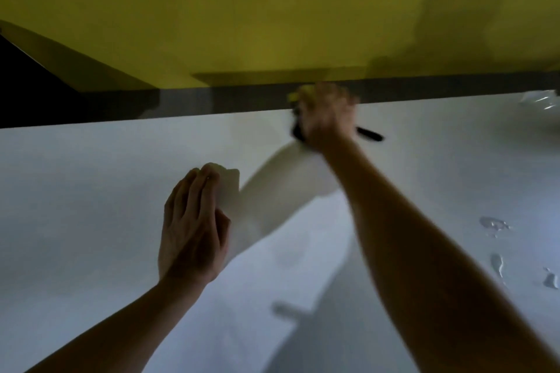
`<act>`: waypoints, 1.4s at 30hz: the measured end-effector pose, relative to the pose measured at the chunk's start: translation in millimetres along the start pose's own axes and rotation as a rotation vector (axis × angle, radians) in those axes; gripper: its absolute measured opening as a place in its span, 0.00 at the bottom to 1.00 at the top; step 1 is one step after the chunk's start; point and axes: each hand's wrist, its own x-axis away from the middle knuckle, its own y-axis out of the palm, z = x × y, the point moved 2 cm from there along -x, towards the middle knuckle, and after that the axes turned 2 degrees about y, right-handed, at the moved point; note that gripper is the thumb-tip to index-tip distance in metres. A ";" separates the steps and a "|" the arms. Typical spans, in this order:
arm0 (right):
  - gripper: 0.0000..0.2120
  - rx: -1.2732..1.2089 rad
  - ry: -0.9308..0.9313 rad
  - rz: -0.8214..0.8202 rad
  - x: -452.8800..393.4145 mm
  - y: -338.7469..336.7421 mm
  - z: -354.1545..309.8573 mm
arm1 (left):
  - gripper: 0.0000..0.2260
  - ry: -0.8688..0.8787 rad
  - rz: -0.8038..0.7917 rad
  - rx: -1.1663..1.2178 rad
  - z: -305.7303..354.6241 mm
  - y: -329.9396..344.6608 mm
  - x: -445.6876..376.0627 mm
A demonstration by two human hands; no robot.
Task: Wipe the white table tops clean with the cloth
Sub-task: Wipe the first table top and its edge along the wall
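The white table top (91,206) fills the lower view, blurred by motion. My right hand (327,118) grips the black trigger head of a white spray bottle (281,191), near the table's far edge. The bottle hangs tilted, its body slanting down to the left. A yellow nozzle tip shows just left of the knuckles. My left hand (194,221) holds a folded white cloth (228,188) between fingers and thumb, right beside the bottle's lower end. Whether the cloth touches the bottle I cannot tell.
Small puddles of liquid (495,225) lie on the table at the right. A crumpled clear plastic piece (542,100) sits at the far right edge. A yellow wall (272,9) rises behind the table beyond a dark gap (424,88).
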 end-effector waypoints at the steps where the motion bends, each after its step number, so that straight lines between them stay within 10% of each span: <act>1: 0.19 -0.018 -0.088 -0.012 9.9 7.9 -40.7 | 0.28 0.002 -0.002 -0.003 -0.2 0.3 0.0; 8: 0.21 -0.159 -0.445 -0.047 31.1 18.9 -118.2 | 0.28 0.008 -0.014 -0.009 -4.5 1.5 1.1; 15: 0.18 0.016 0.039 0.084 -23.8 1.8 106.1 | 0.27 0.021 -0.008 0.014 -2.5 1.4 2.2; 19: 0.23 -0.127 0.322 0.136 -15.8 -2.1 110.9 | 0.27 0.019 0.005 0.018 -1.0 1.6 1.5; 29: 0.26 -0.289 -0.333 0.149 166.3 29.0 -27.8 | 0.25 0.086 0.033 0.047 -5.0 3.2 3.2; 39: 0.27 -0.274 0.768 0.288 276.2 16.1 165.2 | 0.22 0.142 0.101 -0.010 0.0 4.1 6.5; 42: 0.30 -0.277 0.707 0.267 306.0 23.2 116.8 | 0.22 0.162 0.075 -0.034 -2.7 10.6 4.5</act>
